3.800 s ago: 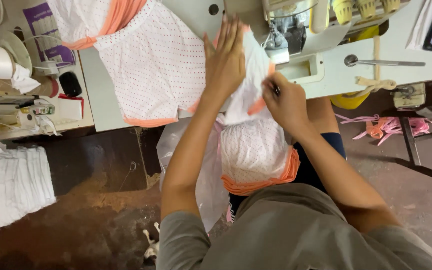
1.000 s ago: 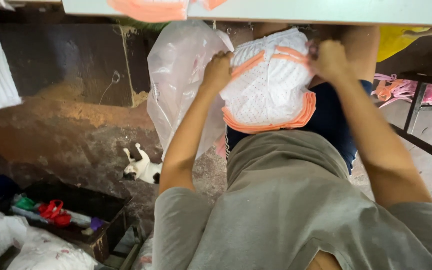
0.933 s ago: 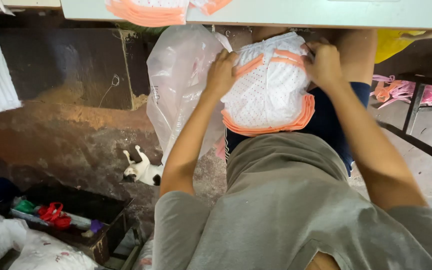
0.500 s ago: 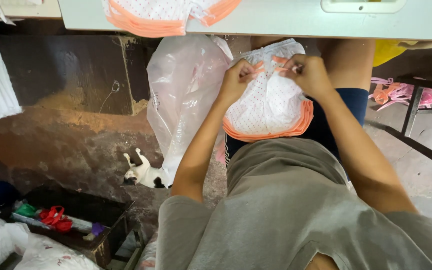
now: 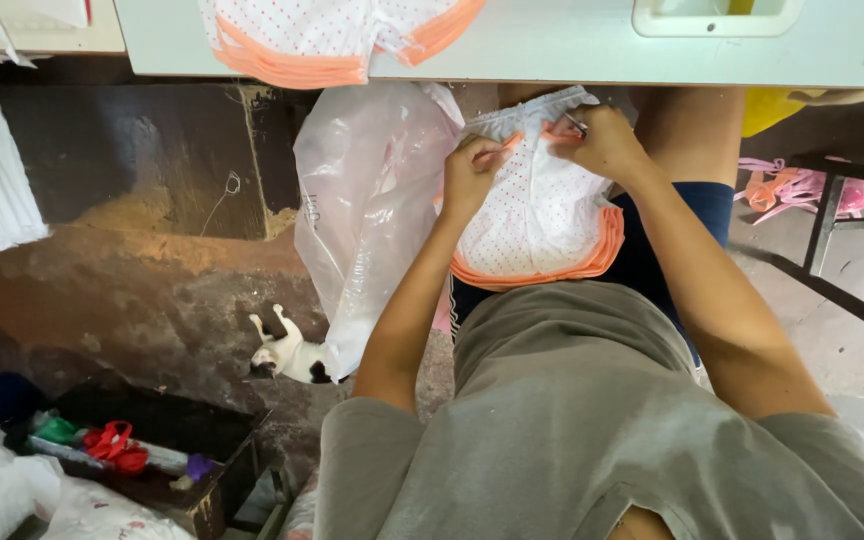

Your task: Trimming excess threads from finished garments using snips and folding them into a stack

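Garment (image 5: 542,215), white with dots and orange trim, lay in the lap below the table edge (image 5: 572,62). Left hand (image 5: 472,178) pinched its upper trim, fingers closed on the fabric. Right hand (image 5: 604,142) was closed on the top edge, apparently around a small metal tool; exact hold unclear. Step judged: trimming or picking at the trim. Next move calls for keeping the edge taut. Plastic bag (image 5: 372,210) hung just beside.

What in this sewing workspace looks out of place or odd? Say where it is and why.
A small black-and-white cat lies stretched on the dirt floor beside the clear plastic bag, odd among the sewing clutter. Otherwise nothing stands out.
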